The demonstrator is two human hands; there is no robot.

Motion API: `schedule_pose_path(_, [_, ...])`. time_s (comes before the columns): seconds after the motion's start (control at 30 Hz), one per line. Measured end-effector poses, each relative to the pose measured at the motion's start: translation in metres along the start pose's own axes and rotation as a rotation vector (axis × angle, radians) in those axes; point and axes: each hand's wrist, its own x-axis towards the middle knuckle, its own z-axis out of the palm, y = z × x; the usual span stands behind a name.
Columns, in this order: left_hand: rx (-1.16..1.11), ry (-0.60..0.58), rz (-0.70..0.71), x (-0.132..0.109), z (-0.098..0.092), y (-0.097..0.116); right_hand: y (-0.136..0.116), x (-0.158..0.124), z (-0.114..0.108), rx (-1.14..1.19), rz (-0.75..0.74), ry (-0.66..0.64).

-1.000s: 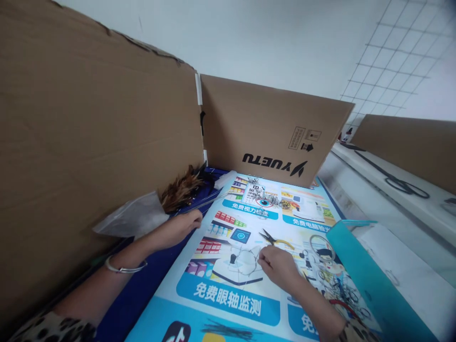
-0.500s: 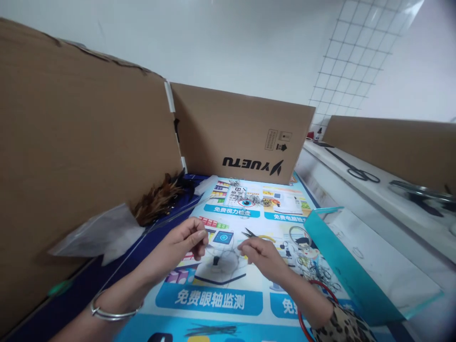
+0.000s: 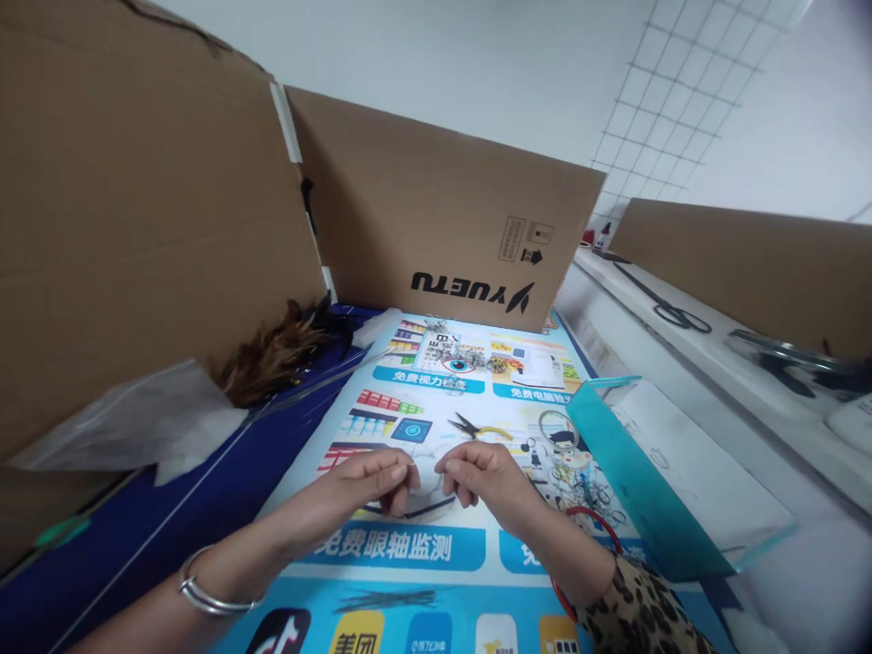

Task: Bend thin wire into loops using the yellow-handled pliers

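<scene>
My left hand (image 3: pixel 378 480) and my right hand (image 3: pixel 487 477) face each other above the printed sheet (image 3: pixel 320 536), a small gap between them. Each pinches with thumb and fingertips. A fine, pale wire (image 3: pixel 431 451) curves faintly between them; its ends are hidden in the fingers. Just beyond my right hand, pliers (image 3: pixel 480 427) with yellow handles lie with their dark jaws apart. Nearer to me, a bundle of thin dark wires (image 3: pixel 388 599) rests on the sheet. Right of my right hand is a pile of small metal loops (image 3: pixel 586 495).
Brown feathers (image 3: pixel 276 354) and a clear plastic bag (image 3: pixel 129 418) lie by the left cardboard wall (image 3: pixel 136 209). Another cardboard panel (image 3: pixel 442 218) stands at the back. A teal-edged clear tray (image 3: pixel 640 481) is at the right, and scissors (image 3: pixel 681 316) lie on a white ledge.
My hands have come closer together. The pliers, partly behind my right hand before, now show in full. The camera view has shifted slightly.
</scene>
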Motion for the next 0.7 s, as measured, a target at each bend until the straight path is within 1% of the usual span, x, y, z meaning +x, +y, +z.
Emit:
schedule_pose_path(0.13, [-0.097,-0.038,-0.027,0.001,0.002,-0.009,0.004,0.001,0.001,0.002,0.07,-0.032])
schedule_pose_path(0.27, [-0.272,-0.084,0.0,-0.001,0.007,-0.01,0.009,0.003,0.001,0.05,0.092,-0.072])
schedule_pose_path(0.4, [-0.415,-0.192,0.035,-0.005,0.011,-0.007,0.013,0.004,0.002,0.081,0.08,-0.05])
schedule_pose_path(0.5, [-0.431,-0.282,0.028,-0.008,0.012,-0.005,0.013,0.004,0.004,0.086,0.087,-0.059])
schedule_pose_path(0.57, [-0.427,-0.288,0.024,-0.009,0.012,-0.006,0.013,0.004,0.005,0.083,0.096,-0.082])
schedule_pose_path(0.7, [-0.467,-0.214,0.038,-0.011,0.015,-0.013,0.015,0.005,0.008,0.07,0.114,-0.093])
